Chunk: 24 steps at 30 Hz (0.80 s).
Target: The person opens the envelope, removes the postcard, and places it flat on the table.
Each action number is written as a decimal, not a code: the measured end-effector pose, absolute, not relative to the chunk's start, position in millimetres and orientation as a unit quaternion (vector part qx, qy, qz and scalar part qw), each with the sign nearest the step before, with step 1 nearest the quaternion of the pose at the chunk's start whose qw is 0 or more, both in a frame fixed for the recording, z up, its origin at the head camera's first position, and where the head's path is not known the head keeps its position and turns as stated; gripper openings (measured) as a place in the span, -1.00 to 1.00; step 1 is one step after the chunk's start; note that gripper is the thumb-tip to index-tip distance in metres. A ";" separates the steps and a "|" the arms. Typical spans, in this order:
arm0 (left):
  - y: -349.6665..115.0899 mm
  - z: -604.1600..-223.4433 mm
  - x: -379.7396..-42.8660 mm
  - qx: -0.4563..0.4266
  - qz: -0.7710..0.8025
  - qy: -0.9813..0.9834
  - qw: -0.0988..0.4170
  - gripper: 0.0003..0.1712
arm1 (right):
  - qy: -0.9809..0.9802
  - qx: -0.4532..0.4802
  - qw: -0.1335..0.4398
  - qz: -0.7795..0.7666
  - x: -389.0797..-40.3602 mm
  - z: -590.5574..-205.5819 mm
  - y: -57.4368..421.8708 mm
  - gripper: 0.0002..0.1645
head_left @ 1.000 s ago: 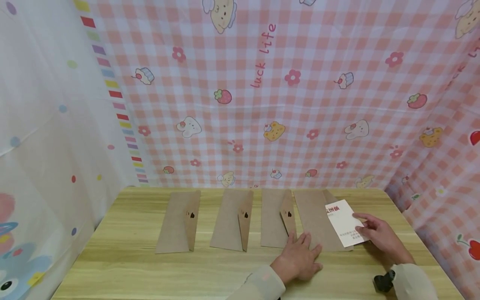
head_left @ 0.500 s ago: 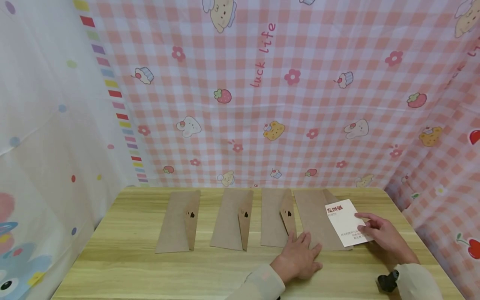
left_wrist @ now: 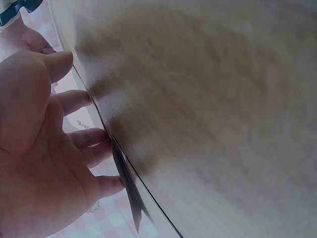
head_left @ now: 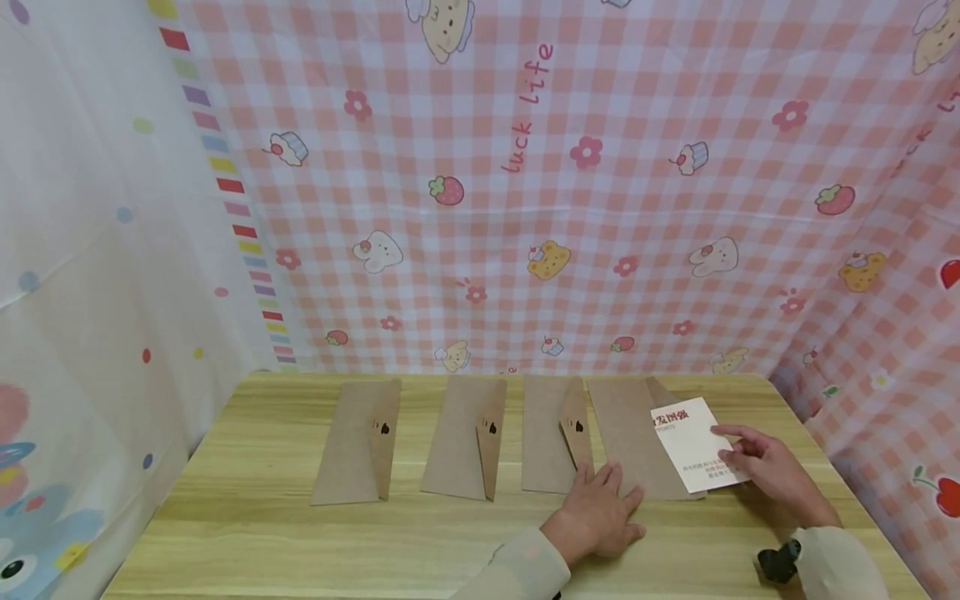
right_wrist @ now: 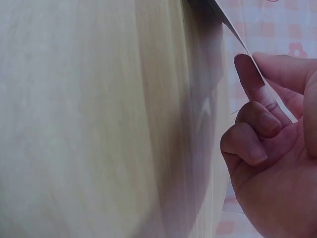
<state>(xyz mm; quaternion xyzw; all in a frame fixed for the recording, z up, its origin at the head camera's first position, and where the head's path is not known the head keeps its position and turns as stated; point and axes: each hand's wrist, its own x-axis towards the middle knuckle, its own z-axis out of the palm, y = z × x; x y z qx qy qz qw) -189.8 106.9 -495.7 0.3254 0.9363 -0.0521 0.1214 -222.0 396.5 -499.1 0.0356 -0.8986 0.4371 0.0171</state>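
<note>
"Card (head_left: pixel 697 450) and right hand (head_left: pixel 776 475): how do they sit together?"

"The person pinches the card's right edge between fingertips. The right wrist view shows two other fingers curled toward the palm and the gripped edge raised off the table (head_left: pixel 300 550)."

"And the rest of the card?"

"It slants over the right side of the rightmost envelope (head_left: pixel 626 442). Its left end goes in under that envelope's edge, where the first character of the red lettering (head_left: pixel 671 417) is cut off."

"The left hand (head_left: pixel 600 517)?"

"Palm down, fingers spread and fairly straight, gripping nothing. Its fingertips reach the rightmost envelope's lower left part and the corner of the neighbouring envelope (head_left: pixel 543 442); whether they touch the latter is hard to tell."

"What else is there?"

"Two further brown envelopes (head_left: pixel 345 450) lie in a row to the left, each with a dark mark on its flap. A pink checked cloth (head_left: pixel 480 133) hangs behind, and a black device (head_left: pixel 780 562) sits at the right wrist, beside a pale sleeve (head_left: pixel 836 562)."
</note>
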 end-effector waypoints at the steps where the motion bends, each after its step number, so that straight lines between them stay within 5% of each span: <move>1: 106.9 -495.9 -189.8 0.326 -0.051 0.936 0.121 -0.34 | -0.899 0.034 0.017 0.437 -221.8 -498.9 396.6 -0.50; 24: 107.0 -496.5 -189.3 0.329 -0.057 0.936 0.113 -0.34 | -0.891 0.031 0.014 0.452 -216.2 -502.5 404.7 -0.48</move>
